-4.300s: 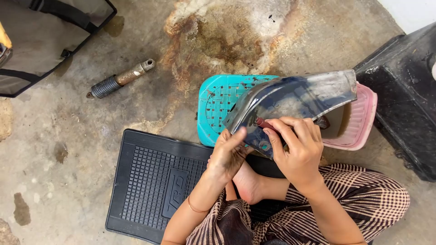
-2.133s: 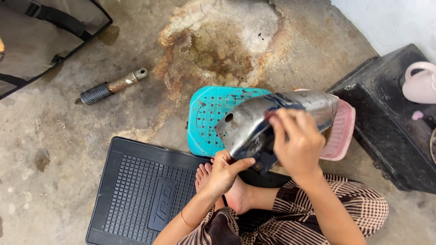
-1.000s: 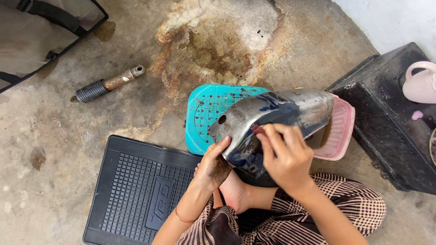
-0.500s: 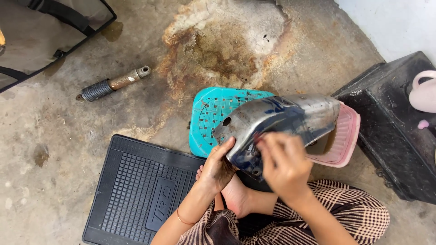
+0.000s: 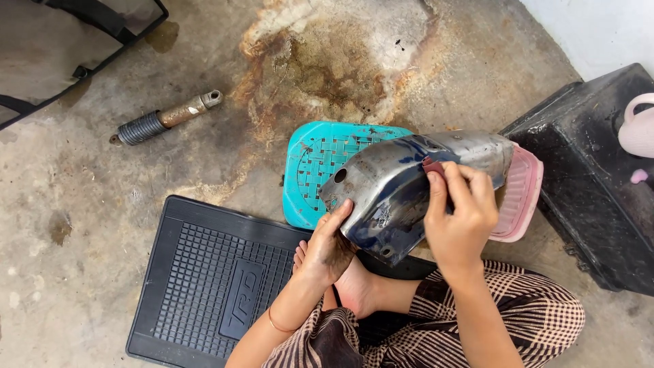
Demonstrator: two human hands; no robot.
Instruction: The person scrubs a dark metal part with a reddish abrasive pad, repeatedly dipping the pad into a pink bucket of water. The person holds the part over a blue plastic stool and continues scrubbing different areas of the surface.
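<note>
A curved metal panel (image 5: 392,187), dark blue with bare grey patches, lies tilted over a turquoise stool (image 5: 310,163) and a pink stool (image 5: 524,197). My left hand (image 5: 330,245) grips the panel's lower left edge from below. My right hand (image 5: 460,215) presses a small reddish piece, perhaps sanding paper (image 5: 431,167), flat against the panel's upper surface. My bare foot (image 5: 354,286) rests below the panel.
A black ribbed rubber mat (image 5: 204,279) lies on the stained concrete floor at my left. A rusty shock absorber (image 5: 163,119) lies further off. A black box (image 5: 599,177) with a pink jug (image 5: 640,126) stands to the right. A grey bag (image 5: 61,48) is top left.
The panel has been turned and shifted slightly in my hands. My right hand has moved up along its surface toward the upper right end. My left hand keeps its hold on the lower edge.
</note>
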